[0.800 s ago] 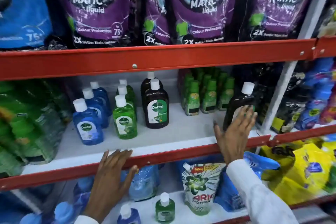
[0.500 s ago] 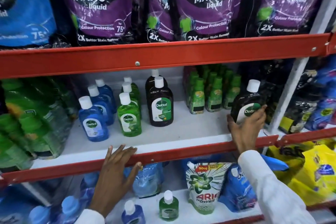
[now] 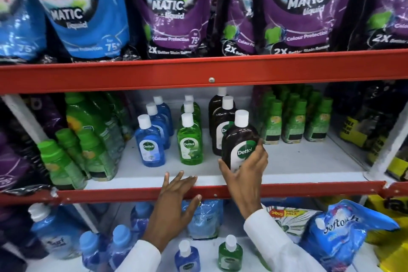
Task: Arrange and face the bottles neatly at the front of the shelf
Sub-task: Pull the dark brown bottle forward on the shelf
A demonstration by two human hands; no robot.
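1. Fingers of the right hand [image 3: 247, 168] are wrapping around the dark brown bottle [image 3: 239, 141] — it is tilting slightly, label facing near (white cap up), in front of the brown row.
2. The left hand [image 3: 174, 203] is lying spread, holding nothing, on the shelf's red front edge [image 3: 309, 189].
3. The blue bottle [image 3: 150, 146] and green bottle [image 3: 189, 143] are standing left — each heading its row.

The single head-worn camera faces the shelf [image 3: 309, 168] front-on from close range, angled slightly down over both hands.
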